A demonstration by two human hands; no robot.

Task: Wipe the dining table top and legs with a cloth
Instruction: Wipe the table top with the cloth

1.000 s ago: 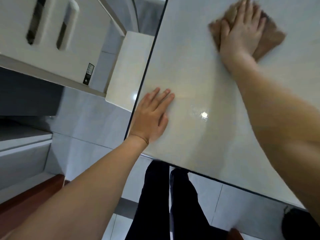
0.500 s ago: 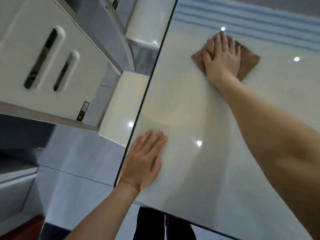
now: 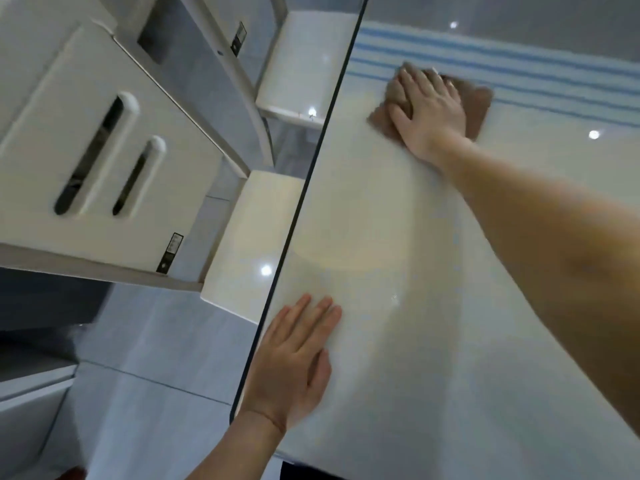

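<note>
A person's right hand (image 3: 429,116), fingers flat, presses a brown cloth (image 3: 479,105) onto the far part of the dining table top (image 3: 398,237), while the left hand (image 3: 294,362) lies straight-fingered by the near edge, likely bracing the reach.

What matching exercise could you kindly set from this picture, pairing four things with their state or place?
Things:
1 left hand
2 right hand
3 cloth
4 table top

States or places:
a brown, under a flat hand
b flat on the bare surface, near its edge
c pressing down on the cloth
d pale and glossy

Pairs: 1-b, 2-c, 3-a, 4-d.
</note>
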